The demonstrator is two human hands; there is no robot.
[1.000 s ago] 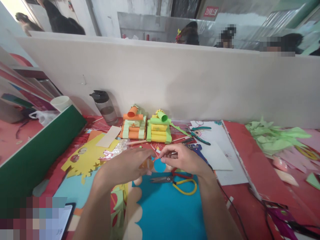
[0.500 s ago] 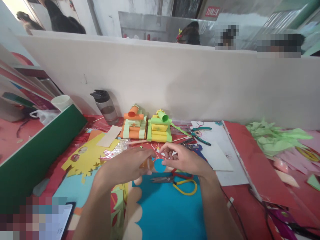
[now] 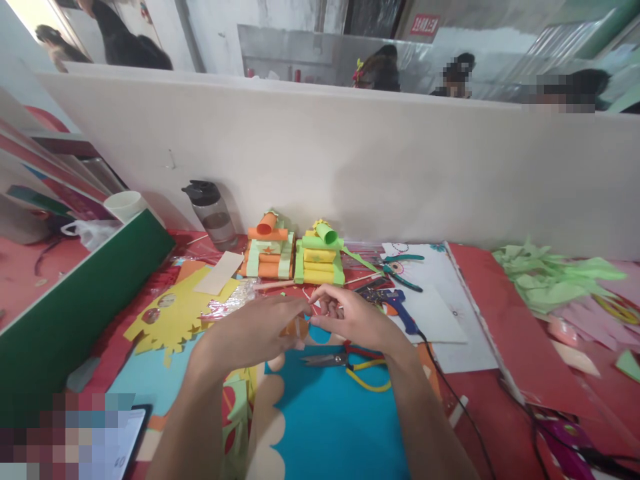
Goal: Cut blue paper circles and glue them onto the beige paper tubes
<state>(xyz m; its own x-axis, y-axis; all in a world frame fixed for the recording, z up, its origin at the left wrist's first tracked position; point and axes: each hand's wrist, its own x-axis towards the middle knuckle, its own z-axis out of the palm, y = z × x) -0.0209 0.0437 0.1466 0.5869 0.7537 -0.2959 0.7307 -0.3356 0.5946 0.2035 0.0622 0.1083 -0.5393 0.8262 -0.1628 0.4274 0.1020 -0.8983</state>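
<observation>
My left hand [image 3: 257,323] is closed, palm down, over a small orange-brown round piece [image 3: 296,329] with a pale strip across it. Close beside it, my right hand [image 3: 353,319] has curled fingers, its index fingertip near the left fingertips. Whatever lies between the fingertips is too small to make out. Below the right thumb a blue round piece [image 3: 319,335] shows, partly covered. Scissors [image 3: 327,360] with red and yellow handles lie beneath both hands on a large blue sheet [image 3: 340,420], edged on the left by a cream scalloped strip [image 3: 267,413].
Two rolled-paper models, one orange [image 3: 269,257] and one yellow-green [image 3: 320,260], stand behind the hands. A blue glue gun [image 3: 403,310], its cord running right, and green-handled pliers [image 3: 403,273] lie at right. A bottle [image 3: 213,213] stands by the white partition [image 3: 300,147].
My right hand has shifted slightly left towards my left hand, covering more of the blue round piece and uncovering the glue gun. The left hand has hardly moved.
</observation>
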